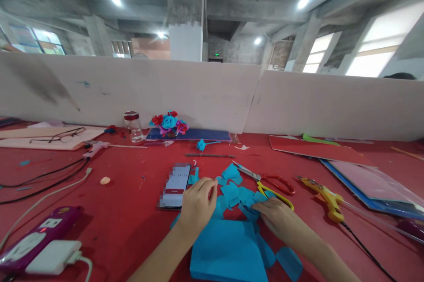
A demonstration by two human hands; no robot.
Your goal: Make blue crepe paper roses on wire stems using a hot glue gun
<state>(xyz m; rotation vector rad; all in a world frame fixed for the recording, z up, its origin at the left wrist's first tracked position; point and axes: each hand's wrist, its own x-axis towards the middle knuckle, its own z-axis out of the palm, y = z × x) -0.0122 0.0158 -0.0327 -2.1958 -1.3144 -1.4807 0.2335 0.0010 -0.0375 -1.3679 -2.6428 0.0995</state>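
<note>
My left hand [198, 202] is closed in a pinch just right of the phone [176, 184]; whatever its fingertips hold is too small to make out. Over the right side of a heap of cut blue paper petals [230, 192], my right hand [276, 216] has its fingers closed on a blue paper petal [252, 212]. A stack of blue paper [228, 251] lies in front of me, between my forearms. Scissors [261, 180] with red and yellow handles lie behind my right hand, their blades slightly apart. Another blue petal [289, 263] lies under my right forearm.
A yellow glue gun [326, 198] with a cord lies at right, beside coloured sheets [367, 184]. Paper flowers [169, 123], a jar [133, 126], a blue paper flower on a stem [201, 144] and a thin stick [210, 155] stand or lie farther back. A purple power strip [39, 238] sits at left.
</note>
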